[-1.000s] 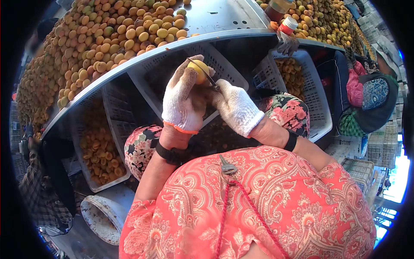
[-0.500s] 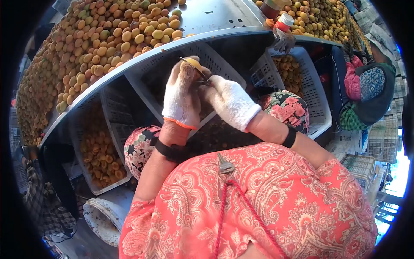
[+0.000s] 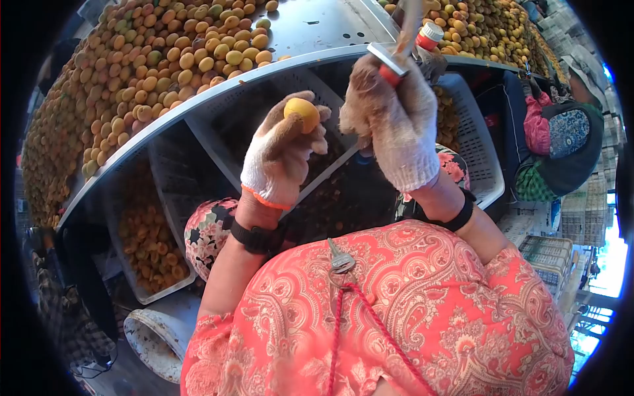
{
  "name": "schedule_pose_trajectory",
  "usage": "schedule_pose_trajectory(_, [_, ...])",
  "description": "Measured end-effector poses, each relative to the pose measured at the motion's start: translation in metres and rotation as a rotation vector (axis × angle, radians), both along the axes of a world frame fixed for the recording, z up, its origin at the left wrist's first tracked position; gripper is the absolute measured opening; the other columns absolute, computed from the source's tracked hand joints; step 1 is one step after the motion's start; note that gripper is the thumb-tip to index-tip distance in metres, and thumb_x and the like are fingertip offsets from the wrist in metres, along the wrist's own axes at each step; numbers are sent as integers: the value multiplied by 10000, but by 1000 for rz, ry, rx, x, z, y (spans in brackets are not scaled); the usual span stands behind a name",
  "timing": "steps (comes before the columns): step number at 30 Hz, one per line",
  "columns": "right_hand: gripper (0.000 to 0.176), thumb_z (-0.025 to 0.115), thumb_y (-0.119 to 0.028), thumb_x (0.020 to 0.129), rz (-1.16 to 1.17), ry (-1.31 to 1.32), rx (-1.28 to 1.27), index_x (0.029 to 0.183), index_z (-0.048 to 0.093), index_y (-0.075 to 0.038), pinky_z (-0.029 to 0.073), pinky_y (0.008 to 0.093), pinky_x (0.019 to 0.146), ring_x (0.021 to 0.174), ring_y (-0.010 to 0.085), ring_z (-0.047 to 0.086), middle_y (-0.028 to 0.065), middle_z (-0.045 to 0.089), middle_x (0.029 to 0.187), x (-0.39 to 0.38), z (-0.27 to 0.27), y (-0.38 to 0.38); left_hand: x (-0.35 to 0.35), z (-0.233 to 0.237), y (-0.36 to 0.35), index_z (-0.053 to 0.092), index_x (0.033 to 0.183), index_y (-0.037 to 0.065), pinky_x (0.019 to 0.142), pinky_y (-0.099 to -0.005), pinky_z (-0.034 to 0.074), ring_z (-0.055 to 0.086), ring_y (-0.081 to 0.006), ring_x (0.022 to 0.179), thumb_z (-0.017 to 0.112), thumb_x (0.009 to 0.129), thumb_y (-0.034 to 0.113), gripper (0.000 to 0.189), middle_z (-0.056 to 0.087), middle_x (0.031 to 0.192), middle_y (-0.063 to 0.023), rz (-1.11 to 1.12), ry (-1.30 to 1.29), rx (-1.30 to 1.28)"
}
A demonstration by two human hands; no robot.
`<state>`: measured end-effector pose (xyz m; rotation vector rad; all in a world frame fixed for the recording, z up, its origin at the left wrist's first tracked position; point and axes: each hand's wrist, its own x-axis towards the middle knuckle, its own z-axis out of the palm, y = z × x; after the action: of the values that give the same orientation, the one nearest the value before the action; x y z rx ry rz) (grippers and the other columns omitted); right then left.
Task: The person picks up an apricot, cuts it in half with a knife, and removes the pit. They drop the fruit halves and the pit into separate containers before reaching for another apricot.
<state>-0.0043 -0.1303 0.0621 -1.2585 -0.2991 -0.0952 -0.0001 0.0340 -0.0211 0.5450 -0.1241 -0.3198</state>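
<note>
My left hand (image 3: 281, 152), in a white glove stained brown, holds a yellow-orange apricot (image 3: 301, 115) between thumb and fingers above a crate. To its right, my gloved right hand (image 3: 399, 119) is raised near the metal table edge, closed around a knife (image 3: 388, 61). A flat metal piece and some red show at the top of the fist; the pale strip above is blurred. Just behind this hand stands a small bottle with a white cap (image 3: 431, 33).
Many apricots (image 3: 178, 53) cover the metal table (image 3: 310, 30). Below its rim, a left crate (image 3: 178, 284) holds halved apricots; a right crate (image 3: 485, 145) also holds fruit. A dirty white bucket (image 3: 148, 343) is at lower left. Another person (image 3: 568, 132) sits at right.
My hands have moved apart. The right one rose to the right with the knife, away from the apricot. My left hand keeps the apricot, now more exposed.
</note>
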Motion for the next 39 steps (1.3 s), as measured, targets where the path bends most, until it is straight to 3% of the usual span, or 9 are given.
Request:
schedule_pose_trajectory(3, [180, 704, -158, 954, -88, -53, 26, 1056, 632, -29, 417, 191, 518, 617, 17, 537, -23, 610, 780, 1, 16, 1, -4, -2, -9, 545, 1252, -20, 762, -378, 574, 679, -264, 858, 652, 942, 168, 378, 663, 1090, -209, -92, 4, -24])
schedule_pose_trajectory(6, [141, 748, -136, 914, 36, -89, 253, 968, 675, -29, 411, 204, 503, 579, 38, 533, -16, 611, 734, 13, 12, 1, -13, 4, -16, 535, 1238, -2, 822, -441, 589, 690, -352, 929, 588, 984, 221, 342, 657, 1124, -242, -97, 99, -84])
schedule_pose_trajectory(17, [135, 718, -131, 927, -73, -134, 233, 956, 685, -3, 439, 234, 497, 566, 84, 573, 13, 619, 694, 18, -10, 5, -13, -3, -25, 571, 1232, 6, 827, -486, 576, 678, -348, 991, 518, 1011, 334, 398, 656, 1154, -209, -249, 163, -234])
schedule_pose_trajectory(23, [136, 693, -124, 942, -24, -211, 101, 978, 686, 7, 450, 238, 502, 561, 97, 574, 21, 622, 695, 22, -16, -1, -16, 13, -32, 591, 1143, 34, 643, -363, 504, 621, -261, 772, 538, 1002, 388, 385, 657, 1031, -136, -225, 370, -176])
schedule_pose_trajectory(25, [117, 697, -115, 938, 81, -74, 398, 952, 680, 0, 436, 232, 504, 575, 83, 561, 19, 615, 704, 23, -18, 4, -18, 10, -38, 592, 1078, 56, 588, -305, 432, 539, -201, 676, 553, 994, 435, 389, 632, 956, -93, -143, 297, -20])
schedule_pose_trajectory(29, [117, 728, -107, 909, 193, -89, 293, 895, 666, -9, 430, 229, 542, 625, 63, 544, 7, 610, 734, 22, -14, -1, -18, 13, -43, 596, 1017, 91, 515, -238, 361, 462, -125, 602, 567, 986, 464, 375, 567, 855, -28, -129, 339, 21])
schedule_pose_trajectory(32, [150, 767, -103, 861, -36, -133, 107, 835, 648, -15, 428, 231, 609, 699, 49, 517, -18, 592, 763, 14, -12, 10, -12, 7, -41, 587, 973, 111, 464, -240, 306, 380, -103, 527, 561, 989, 462, 352, 498, 745, 4, -288, 458, -217])
schedule_pose_trajectory(37, [134, 756, -98, 871, -40, -200, 42, 850, 654, -15, 421, 226, 603, 696, 48, 516, -14, 585, 758, 16, -15, 13, -11, 5, -42, 569, 927, 147, 435, -247, 241, 282, -90, 469, 549, 997, 441, 303, 382, 644, 47, -279, 516, -204])
schedule_pose_trajectory(39, [121, 746, -94, 884, 27, -71, 93, 858, 655, -17, 416, 219, 598, 693, 44, 516, -17, 585, 760, 16, -18, 11, -14, 12, -43, 564, 915, 164, 432, -245, 224, 262, -84, 460, 549, 998, 429, 279, 344, 626, 62, -253, 536, -170])
